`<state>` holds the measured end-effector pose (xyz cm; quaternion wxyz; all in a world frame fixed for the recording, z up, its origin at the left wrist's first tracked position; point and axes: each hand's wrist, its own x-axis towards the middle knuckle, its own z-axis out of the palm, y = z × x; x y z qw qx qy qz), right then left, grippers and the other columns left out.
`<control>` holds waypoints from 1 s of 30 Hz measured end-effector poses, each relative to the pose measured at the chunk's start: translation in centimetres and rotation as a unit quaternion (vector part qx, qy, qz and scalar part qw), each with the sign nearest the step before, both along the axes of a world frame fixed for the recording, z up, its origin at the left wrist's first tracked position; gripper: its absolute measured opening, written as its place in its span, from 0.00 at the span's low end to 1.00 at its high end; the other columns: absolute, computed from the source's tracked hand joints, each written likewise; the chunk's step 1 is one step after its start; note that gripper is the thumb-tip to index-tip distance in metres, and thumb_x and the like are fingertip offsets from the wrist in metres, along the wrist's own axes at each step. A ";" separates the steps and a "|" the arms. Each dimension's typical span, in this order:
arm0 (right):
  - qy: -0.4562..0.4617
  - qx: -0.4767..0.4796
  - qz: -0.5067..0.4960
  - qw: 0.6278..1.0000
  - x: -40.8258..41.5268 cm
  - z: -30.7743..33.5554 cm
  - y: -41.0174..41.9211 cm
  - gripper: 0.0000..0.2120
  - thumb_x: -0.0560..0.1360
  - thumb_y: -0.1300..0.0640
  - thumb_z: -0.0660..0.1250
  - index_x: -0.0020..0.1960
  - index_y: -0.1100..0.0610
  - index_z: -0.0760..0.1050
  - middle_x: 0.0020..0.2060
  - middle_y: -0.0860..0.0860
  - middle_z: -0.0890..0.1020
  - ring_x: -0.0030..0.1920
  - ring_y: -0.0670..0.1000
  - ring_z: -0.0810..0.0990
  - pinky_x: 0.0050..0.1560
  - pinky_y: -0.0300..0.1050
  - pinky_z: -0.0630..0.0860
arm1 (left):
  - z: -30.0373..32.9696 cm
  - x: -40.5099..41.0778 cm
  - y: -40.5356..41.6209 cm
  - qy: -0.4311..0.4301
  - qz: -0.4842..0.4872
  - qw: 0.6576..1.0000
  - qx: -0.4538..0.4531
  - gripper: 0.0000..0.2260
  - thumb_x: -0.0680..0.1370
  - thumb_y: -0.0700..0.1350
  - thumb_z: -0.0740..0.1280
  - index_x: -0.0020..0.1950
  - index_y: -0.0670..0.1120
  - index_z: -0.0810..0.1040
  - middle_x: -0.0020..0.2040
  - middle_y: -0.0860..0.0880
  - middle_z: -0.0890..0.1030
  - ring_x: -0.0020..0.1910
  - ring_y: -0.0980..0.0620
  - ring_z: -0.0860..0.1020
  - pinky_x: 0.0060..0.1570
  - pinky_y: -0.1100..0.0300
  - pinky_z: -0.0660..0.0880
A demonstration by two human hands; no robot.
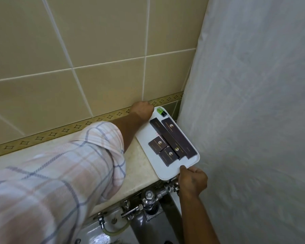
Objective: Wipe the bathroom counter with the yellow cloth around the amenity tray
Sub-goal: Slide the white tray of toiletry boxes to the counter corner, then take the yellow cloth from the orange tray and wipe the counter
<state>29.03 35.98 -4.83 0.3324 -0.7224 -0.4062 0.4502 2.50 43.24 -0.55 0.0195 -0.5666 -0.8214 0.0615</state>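
The white amenity tray (167, 170) lies at the right end of the beige counter (139, 166), against the shower curtain. It carries several dark boxes (174, 140) and a small green bottle (160, 110). My left hand (142, 110) grips the tray's far corner by the tiled wall. My right hand (192, 182) pinches the tray's near right rim, thumb on top. The tray's near edge overhangs the counter's front. No yellow cloth is in view.
A white shower curtain (253, 111) hangs along the right. Beige wall tiles with a patterned border (60, 132) back the counter. Chrome valves and pipes (149, 198) sit below the counter's front edge. My checked sleeve (60, 173) covers the counter's left part.
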 end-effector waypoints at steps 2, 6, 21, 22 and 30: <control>0.003 -0.006 0.002 1.000 0.0 0.1 -0.1 0.04 0.66 0.64 0.73 0.41 0.63 0.81 0.34 0.58 0.84 0.36 0.59 0.84 0.44 0.58 0.84 | 0.0 0.1 -0.1 0.002 0.002 1.000 0.000 0.12 0.77 0.34 0.58 0.54 0.39 0.80 0.53 0.40 0.83 0.51 0.38 0.81 0.47 0.48 0.77; 0.001 -0.053 0.030 0.998 1.0 1.1 0.4 0.02 0.69 0.64 0.73 0.40 0.62 0.81 0.36 0.59 0.85 0.37 0.59 0.85 0.43 0.54 0.84 | 0.1 0.1 -1.2 -0.023 0.016 1.000 0.005 0.13 0.76 0.34 0.58 0.56 0.39 0.79 0.54 0.39 0.82 0.53 0.37 0.81 0.49 0.48 0.77; -0.183 0.302 0.549 0.758 -19.3 11.9 -14.0 0.30 0.73 0.48 0.68 0.70 0.61 0.65 0.69 0.59 0.70 0.69 0.60 0.68 0.68 0.52 0.67 | 7.7 -4.3 -35.7 0.018 0.222 0.971 0.082 0.27 0.74 0.58 0.62 0.70 0.46 0.67 0.68 0.44 0.73 0.66 0.42 0.70 0.59 0.48 0.70; -0.173 0.322 0.591 0.719 -21.4 12.4 -17.3 0.29 0.73 0.48 0.68 0.70 0.60 0.65 0.68 0.59 0.70 0.69 0.59 0.69 0.67 0.52 0.67 | 7.8 -3.9 -39.9 0.009 0.273 0.957 0.093 0.28 0.74 0.58 0.62 0.71 0.46 0.66 0.70 0.44 0.72 0.67 0.42 0.69 0.60 0.47 0.70; -0.112 0.318 0.868 0.364 -25.8 10.5 -42.6 0.29 0.74 0.47 0.68 0.70 0.59 0.67 0.66 0.58 0.73 0.67 0.59 0.72 0.66 0.51 0.70 | 3.7 9.8 -61.6 -0.092 0.576 0.798 0.154 0.20 0.76 0.54 0.60 0.64 0.44 0.71 0.61 0.42 0.76 0.60 0.40 0.74 0.56 0.48 0.72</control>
